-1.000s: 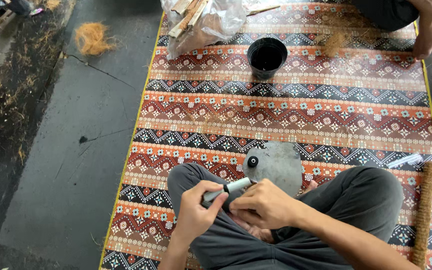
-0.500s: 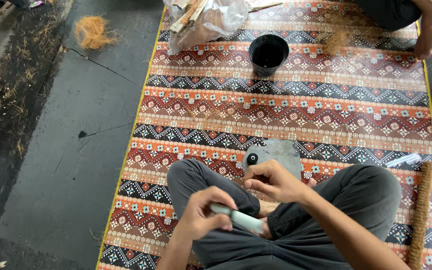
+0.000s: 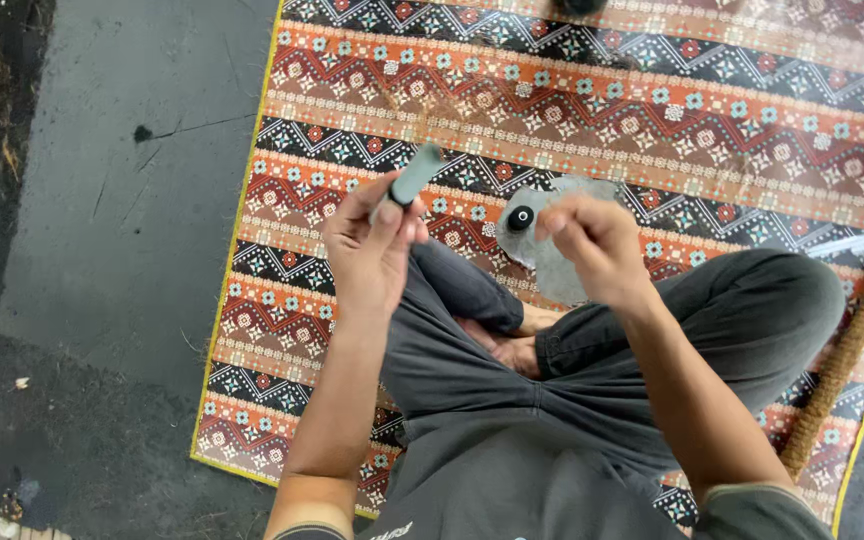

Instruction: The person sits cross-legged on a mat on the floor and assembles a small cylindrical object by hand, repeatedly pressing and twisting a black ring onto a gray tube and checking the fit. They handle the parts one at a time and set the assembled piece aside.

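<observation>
I sit cross-legged on a patterned woven mat (image 3: 652, 110). My left hand (image 3: 367, 250) is raised over my left knee and grips a short grey-green cylinder (image 3: 410, 180) that points up and away. My right hand (image 3: 592, 245) hovers to its right with the fingers pinched together; nothing shows clearly between them. Just beyond and partly behind that hand, a flat grey rounded piece (image 3: 552, 275) with a black knob (image 3: 519, 218) lies on the mat in front of my legs.
A long brown fibre roll (image 3: 842, 360) lies along the mat's right edge beside my right knee, with a small white object (image 3: 852, 243) above it. Dark wet concrete floor (image 3: 122, 230) lies to the left of the mat's yellow border.
My left hand has lifted the cylinder from my lap up to the left. My right hand has come off it and risen over the grey piece. The view has dropped closer to the mat.
</observation>
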{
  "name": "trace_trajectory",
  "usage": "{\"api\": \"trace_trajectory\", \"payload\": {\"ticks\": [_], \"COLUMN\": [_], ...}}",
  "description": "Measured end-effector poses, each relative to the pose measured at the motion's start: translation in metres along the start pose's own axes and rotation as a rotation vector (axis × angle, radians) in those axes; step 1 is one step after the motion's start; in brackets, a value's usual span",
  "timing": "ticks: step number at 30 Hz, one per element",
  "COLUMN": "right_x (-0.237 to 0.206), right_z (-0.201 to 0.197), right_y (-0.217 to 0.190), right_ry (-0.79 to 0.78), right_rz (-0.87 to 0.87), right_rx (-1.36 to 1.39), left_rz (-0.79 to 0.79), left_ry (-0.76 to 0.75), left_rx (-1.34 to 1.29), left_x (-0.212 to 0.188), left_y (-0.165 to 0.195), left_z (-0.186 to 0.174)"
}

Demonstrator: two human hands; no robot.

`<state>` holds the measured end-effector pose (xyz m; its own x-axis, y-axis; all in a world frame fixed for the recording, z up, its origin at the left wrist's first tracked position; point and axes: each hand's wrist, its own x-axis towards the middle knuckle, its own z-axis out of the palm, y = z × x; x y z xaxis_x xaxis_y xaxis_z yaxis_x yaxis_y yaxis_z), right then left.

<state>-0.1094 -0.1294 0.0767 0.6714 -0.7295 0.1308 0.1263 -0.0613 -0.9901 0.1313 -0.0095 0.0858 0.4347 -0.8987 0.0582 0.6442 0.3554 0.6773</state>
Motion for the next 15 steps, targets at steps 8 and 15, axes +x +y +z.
{"api": "trace_trajectory", "payload": {"ticks": [8, 15], "right_x": [0.002, 0.036], "right_z": [0.011, -0.001], "right_y": [-0.075, -0.065], "right_ry": [-0.359, -0.194], "right_rz": [-0.494, -0.414], "right_rx": [-0.878, -0.703], "left_rz": [0.335, -0.166], "left_ry": [-0.085, -0.675], "left_rx": [1.402, 0.940], "left_x": [0.005, -0.024], "left_y": [0.011, 0.029], "left_z": [0.024, 0.046]}}
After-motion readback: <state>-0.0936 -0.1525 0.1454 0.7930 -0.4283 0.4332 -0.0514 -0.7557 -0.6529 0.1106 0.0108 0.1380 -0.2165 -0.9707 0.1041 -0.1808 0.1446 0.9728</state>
